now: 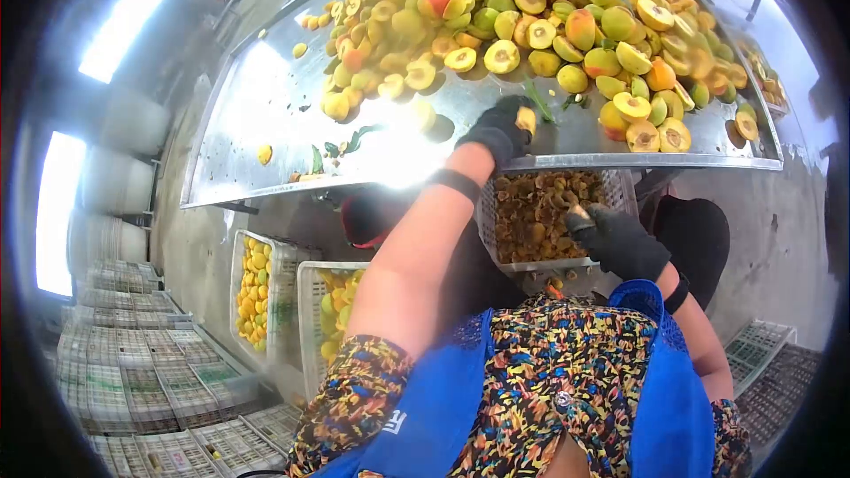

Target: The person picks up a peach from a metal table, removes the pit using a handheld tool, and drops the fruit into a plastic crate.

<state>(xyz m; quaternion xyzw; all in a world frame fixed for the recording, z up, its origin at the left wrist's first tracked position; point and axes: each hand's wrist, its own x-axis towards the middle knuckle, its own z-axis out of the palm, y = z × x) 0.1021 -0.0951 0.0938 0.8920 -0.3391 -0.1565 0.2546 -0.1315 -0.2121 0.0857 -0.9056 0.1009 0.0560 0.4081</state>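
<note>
My left hand [500, 131], in a black glove, is at the near edge of the metal table [292, 124]. Its fingers are closed around a peach half [526, 120] with yellow flesh. My right hand [620, 239], also gloved in black, is closed above a crate of brown peach pits [544, 212]. A small tan and dark thing [580, 215] shows at its fingertips; I cannot make out what it is. Beyond my left hand, cut yellow, green and reddish peaches [501, 57] are heaped on the table, many with the cut face up.
Two white crates of yellow fruit [253, 296] [336, 301] stand on the floor to my left. Stacked crates [142, 372] fill the lower left, with more crates [757, 350] at the lower right. Leaves and scraps [332, 150] lie on the table's left part.
</note>
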